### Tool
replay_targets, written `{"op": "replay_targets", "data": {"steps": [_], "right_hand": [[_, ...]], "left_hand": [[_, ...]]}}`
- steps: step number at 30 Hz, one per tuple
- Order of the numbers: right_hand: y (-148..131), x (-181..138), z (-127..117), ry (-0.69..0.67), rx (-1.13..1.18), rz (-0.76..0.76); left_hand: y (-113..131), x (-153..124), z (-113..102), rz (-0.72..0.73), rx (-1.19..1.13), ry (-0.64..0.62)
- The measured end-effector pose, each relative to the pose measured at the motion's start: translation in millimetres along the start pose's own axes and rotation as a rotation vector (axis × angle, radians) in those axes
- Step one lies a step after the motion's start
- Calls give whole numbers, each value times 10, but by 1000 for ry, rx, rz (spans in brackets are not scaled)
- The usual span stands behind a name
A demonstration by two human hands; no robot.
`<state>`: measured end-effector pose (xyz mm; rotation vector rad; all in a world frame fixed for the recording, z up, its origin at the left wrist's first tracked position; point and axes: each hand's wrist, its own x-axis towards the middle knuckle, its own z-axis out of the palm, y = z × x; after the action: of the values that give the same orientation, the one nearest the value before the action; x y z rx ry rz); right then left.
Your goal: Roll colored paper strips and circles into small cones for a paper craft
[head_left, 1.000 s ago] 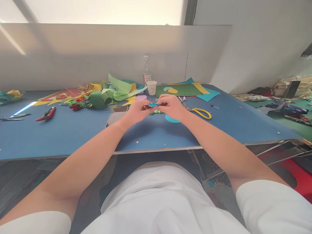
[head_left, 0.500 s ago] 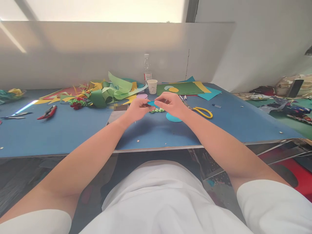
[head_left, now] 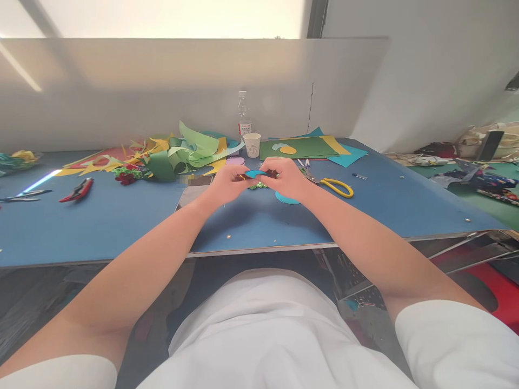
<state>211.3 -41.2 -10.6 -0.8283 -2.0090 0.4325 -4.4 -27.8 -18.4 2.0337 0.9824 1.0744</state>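
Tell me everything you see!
Flat table: one, blue, middle
Thin papery piece: one, blue, centre
Round paper: one visible, blue, centre
Curly paper scraps: many, green and yellow, back left
Ruffled bunch: one, red, left
Metal pliers: one, red handles, left
Metal scissors: one, yellow handles, right
Plastic bottle: one, clear, back centre
Paper cup: one, white, before bottle
Flat paper sheet: one, green, right of cup
Paper disc: one, yellow, on sheet
Blurry clutter: uncounted, mixed, far right
Left hand: one, bare, holding piece
Right hand: one, bare, holding piece
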Motion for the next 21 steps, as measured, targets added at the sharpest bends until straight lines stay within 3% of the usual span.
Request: {"op": "replay_targets", "data": {"steps": [8, 15, 21], "right_hand": [[77, 3, 8, 27, 0, -70], [36, 6, -26, -61, -41, 29], [31, 12, -34, -22, -42, 104]], "left_hand": [[-50, 39, -11, -76, -77, -83], [-79, 28, 7, -98, -177, -98], [-22, -2, -8, -57, -176, -56]]}}
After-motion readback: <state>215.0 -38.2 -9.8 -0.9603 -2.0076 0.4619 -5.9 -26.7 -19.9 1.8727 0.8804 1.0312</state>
